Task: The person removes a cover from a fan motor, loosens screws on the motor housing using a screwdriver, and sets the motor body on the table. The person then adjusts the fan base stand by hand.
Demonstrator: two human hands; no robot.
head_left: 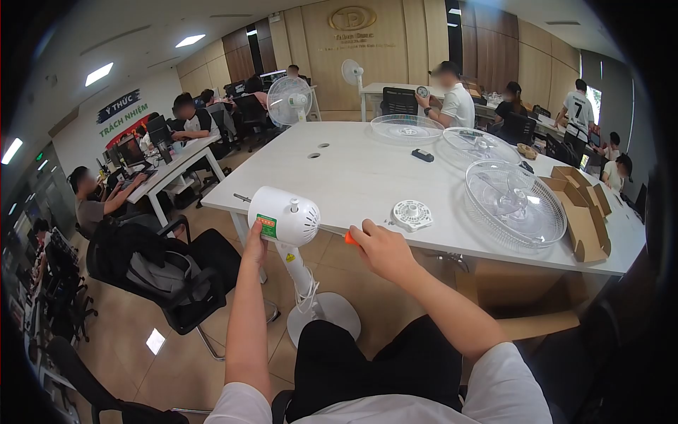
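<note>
At eleven o'clock from your seat, fan housing (282,212), cupped by your left hand (255,244); right hand (385,253), near twelve, grips orange tool handle (349,238). Brace housing firmly, keep handle straight.

Fan head (284,215) and white cover (412,214) flank a passable gap

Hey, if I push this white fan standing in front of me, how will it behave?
The fan probably resists a low push, since its round base spreads wide. Pushed high, it may tip, because the bulky head tops a slim pole. The looped cord likely flops.
</note>
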